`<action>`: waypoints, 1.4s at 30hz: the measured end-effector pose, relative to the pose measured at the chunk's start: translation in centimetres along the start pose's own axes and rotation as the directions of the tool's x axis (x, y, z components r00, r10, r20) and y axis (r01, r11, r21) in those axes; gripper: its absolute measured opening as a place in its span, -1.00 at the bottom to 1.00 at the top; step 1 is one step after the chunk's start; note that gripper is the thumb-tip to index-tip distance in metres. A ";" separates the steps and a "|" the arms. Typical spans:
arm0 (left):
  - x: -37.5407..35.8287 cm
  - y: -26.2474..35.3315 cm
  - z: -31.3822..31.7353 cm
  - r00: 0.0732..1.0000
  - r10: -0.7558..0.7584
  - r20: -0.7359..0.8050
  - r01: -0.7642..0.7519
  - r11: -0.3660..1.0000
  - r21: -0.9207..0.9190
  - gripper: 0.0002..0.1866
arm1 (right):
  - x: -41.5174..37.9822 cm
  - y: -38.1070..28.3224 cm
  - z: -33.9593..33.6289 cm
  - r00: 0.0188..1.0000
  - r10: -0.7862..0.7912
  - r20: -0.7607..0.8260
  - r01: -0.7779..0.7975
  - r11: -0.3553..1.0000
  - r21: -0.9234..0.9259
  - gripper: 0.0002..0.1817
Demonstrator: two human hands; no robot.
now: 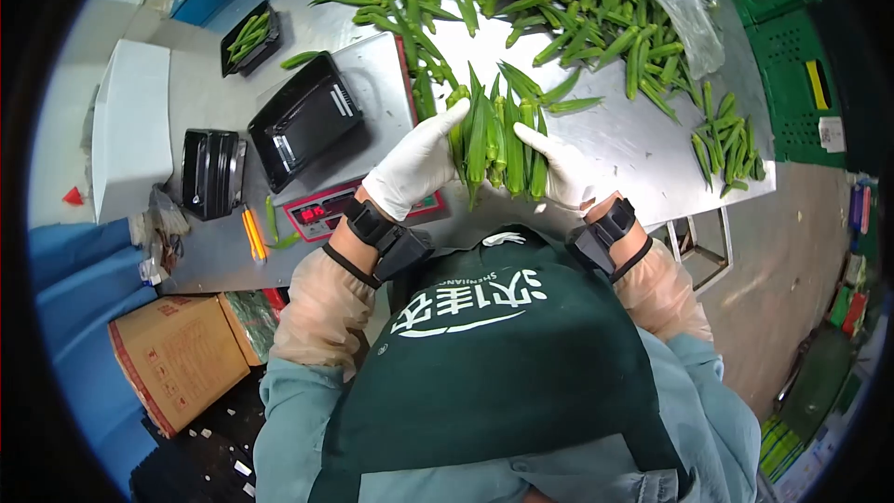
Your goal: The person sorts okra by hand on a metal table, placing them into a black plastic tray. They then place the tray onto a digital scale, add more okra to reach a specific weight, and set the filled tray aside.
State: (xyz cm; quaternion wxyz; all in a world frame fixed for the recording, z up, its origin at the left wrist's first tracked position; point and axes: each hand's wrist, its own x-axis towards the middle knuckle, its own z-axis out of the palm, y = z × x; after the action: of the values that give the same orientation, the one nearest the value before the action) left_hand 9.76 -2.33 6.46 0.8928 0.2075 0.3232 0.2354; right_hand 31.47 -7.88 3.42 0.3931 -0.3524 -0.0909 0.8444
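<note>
Between my two white-gloved hands is a bunch of okra pods, standing side by side with their tips pointing in both directions. My left hand is closed around the bunch's left side, thumb on top. On the other side, my right hand presses in with its thumb along the pods. Just left of my left hand, a black plastic tray rests on a scale with a red display panel. A large heap of loose okra spreads over the metal table beyond my hands.
A stack of black trays and an orange pen-like tool lie at left. Farther back sits a tray of okra. A smaller okra pile lies near the right edge, below a clear plastic bag. Green crates stand at right.
</note>
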 end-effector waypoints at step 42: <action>-23.5 9.9 -19.4 0.552 0.592 -0.587 -0.107 0.749 0.654 -0.61 | 0.4 9.5 -12.0 0.793 -0.061 -0.607 -0.016 0.992 -0.121 -0.50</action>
State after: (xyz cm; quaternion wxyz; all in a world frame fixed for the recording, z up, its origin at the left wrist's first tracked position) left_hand -22.20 -3.15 9.23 0.4982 0.3961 0.6717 0.3790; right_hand 33.58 -15.45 -9.67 0.3896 -0.6272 -0.0144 0.6742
